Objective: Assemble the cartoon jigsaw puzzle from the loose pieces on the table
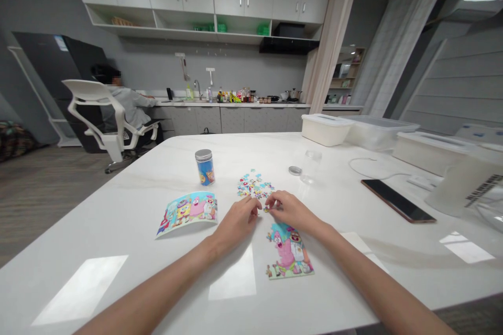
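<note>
Both of my hands are just in front of a loose pile of small jigsaw puzzle pieces (251, 186). My left hand (240, 218) is closed, fingers curled inward; whatever its fingertips hold, if anything, is too small to make out. Close beside it, my right hand (290, 210) is closed with its fingertips on a puzzle piece (266, 209). Under the right wrist lies a partly joined puzzle (288, 254) with a pink starfish figure, its left edge uneven. To the left, a curled picture card (190, 210) shows cartoon figures.
A blue jar with a metal lid (204, 167) stands behind the card. Right of the pile are a clear jar (311, 166) and a loose lid (294, 170). A phone (396, 200), a cable and plastic boxes (326, 131) occupy the right side. A person sits at the far left.
</note>
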`<state>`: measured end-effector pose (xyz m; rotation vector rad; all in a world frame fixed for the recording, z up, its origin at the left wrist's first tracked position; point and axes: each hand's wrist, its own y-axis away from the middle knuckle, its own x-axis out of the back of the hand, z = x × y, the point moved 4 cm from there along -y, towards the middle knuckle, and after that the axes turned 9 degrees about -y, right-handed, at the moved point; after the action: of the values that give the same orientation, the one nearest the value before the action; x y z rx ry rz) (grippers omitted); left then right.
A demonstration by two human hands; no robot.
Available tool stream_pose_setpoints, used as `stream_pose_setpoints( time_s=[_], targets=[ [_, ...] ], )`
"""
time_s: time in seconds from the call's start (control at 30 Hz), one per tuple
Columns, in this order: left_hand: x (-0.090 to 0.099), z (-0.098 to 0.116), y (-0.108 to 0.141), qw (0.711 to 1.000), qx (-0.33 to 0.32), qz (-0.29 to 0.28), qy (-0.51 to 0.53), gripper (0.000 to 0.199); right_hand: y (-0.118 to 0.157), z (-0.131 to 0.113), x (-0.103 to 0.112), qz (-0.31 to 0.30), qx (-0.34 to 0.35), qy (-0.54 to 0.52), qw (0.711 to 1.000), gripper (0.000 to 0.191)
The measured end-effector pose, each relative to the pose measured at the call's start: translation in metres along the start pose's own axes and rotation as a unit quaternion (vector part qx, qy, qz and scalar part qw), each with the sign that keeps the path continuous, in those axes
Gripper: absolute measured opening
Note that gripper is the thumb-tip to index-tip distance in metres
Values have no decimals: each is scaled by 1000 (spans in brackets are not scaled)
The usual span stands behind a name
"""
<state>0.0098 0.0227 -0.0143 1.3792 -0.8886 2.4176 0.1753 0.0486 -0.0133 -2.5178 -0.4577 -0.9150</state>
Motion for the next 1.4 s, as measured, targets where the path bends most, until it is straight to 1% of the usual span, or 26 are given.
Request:
stream_pose_setpoints(
  time_s=[0.1,0.17,0.2,0.27,0.4,0.57,0.7,0.87,0.97,1.07,1.2,1.3,1.4],
  targets=[
    [4,-1,0,994,52,9,91,14,0,-1,0,0,7,3,1000,20],
    [5,-1,0,988,82,5,130,11,1,-2,1,1,9,8,1000,20],
    [6,-2,0,987,90,4,134,12,1,-3,1,1,8,10,1000,20],
    [6,-2,0,990,89,9,113,13,1,-4,1,-1,8,12,1000,21],
    [6,-1,0,996,66,20,58,19,1,-5,1,-1,10,8,1000,22],
    [4,4,1,999,30,-1,18,12,1,-7,0,-15,5,15,1000,20],
    [4,1,0,1000,16,0,-24,12,1,-8,-1,-15,3,27,1000,22],
    [4,-8,-3,998,18,-5,-68,15,2,-9,-1,-5,16,26,1000,15],
    [4,-9,-3,997,21,1,-74,18,1,-8,0,-7,14,18,1000,15],
    [5,-3,-2,999,23,12,-25,16,0,-5,-1,-11,-2,-6,1000,20],
    [9,4,-2,995,48,23,82,7,-4,0,-2,-19,-29,-93,995,22],
    [11,3,-4,990,70,25,119,5,-5,2,-3,-24,-54,-149,987,20],
    [8,-2,-5,982,93,15,166,4,-6,2,-2,-21,-71,-177,981,16]
  ],
)
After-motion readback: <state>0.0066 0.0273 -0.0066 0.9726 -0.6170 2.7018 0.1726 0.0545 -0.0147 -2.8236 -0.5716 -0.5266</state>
